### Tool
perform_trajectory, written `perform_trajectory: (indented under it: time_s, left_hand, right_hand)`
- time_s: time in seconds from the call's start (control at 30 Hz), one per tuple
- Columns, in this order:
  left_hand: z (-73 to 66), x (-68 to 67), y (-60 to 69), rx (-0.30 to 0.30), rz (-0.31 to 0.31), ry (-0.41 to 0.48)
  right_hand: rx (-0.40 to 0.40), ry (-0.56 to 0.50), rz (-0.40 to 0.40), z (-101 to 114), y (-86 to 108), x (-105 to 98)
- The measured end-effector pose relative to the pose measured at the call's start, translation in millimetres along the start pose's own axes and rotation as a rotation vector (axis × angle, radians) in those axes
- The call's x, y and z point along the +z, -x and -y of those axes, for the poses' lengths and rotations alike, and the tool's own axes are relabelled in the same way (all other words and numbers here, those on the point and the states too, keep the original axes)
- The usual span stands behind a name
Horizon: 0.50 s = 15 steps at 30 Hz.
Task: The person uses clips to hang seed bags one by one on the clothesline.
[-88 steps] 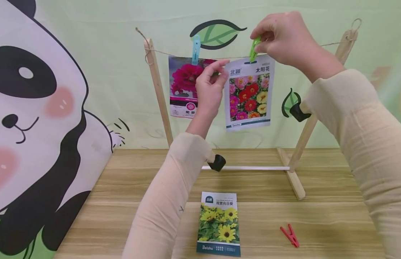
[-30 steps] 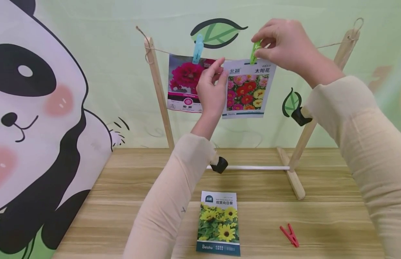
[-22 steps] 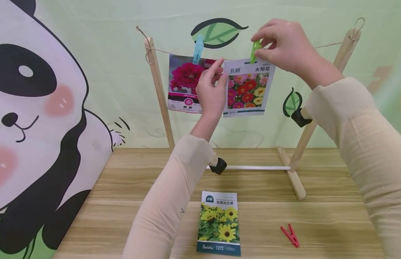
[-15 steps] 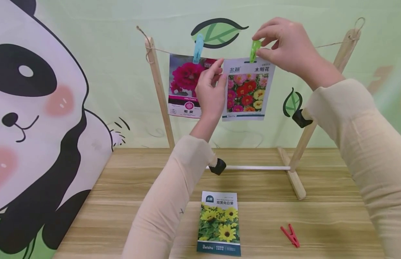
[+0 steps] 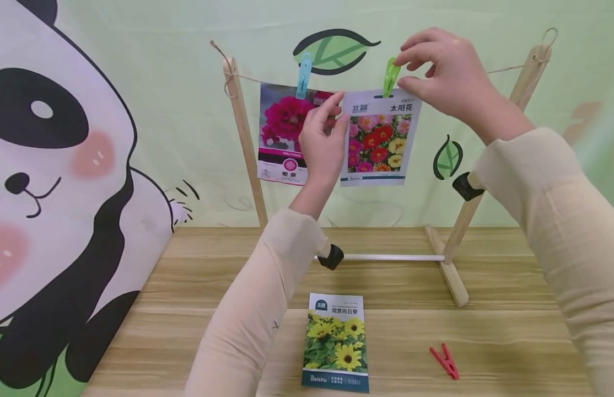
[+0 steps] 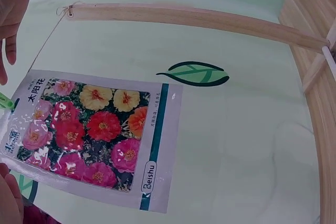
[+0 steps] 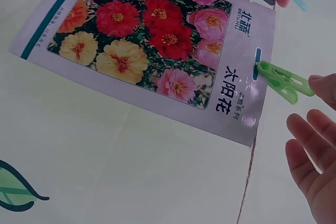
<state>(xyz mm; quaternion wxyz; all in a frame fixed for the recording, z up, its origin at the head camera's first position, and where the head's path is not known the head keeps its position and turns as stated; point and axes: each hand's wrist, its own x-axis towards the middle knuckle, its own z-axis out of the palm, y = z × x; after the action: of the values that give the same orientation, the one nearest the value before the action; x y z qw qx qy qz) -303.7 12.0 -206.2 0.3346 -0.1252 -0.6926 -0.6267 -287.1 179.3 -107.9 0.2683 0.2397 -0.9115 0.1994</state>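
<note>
A seed packet with red, pink and yellow flowers (image 5: 378,143) hangs at the string, a green clothespin (image 5: 391,77) at its top slot. My right hand (image 5: 443,77) is beside this clothespin, thumb and fingers spread apart; the clothespin's legs stand apart in the right wrist view. My left hand (image 5: 324,138) has its fingertips at the packet's upper left corner, thumb and index finger separated. Whether they touch the packet or the string is unclear. Left of it, a magenta-flower packet (image 5: 282,118), partly covered by my left hand, hangs under a blue clothespin (image 5: 303,76).
On the wooden table (image 5: 213,331) lie a sunflower seed packet (image 5: 334,342) and a red clothespin (image 5: 444,361). Two wooden posts, including the right post (image 5: 527,82), carry the string; a white rod (image 5: 393,257) runs low between them. A panda backdrop (image 5: 64,165) stands behind.
My right hand's thumb and fingers have come off the green clothespin and moved slightly right. The clothespin stays on the flower packet. My left hand has hardly moved.
</note>
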Motion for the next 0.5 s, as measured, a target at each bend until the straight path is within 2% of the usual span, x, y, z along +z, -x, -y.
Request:
perform_trajectory:
  time_s: [0.17, 0.5]
  left_hand:
    - [1.1, -2.2, 1.4, 0.014, 0.008, 0.000]
    - [3.2, -6.0, 3.2, -0.005, 0.029, 0.027]
  right_hand:
    - [0.002, -0.005, -0.015, -2, 3.3, 1]
    - [-0.033, -0.018, -0.065, -6, 12.6, -1]
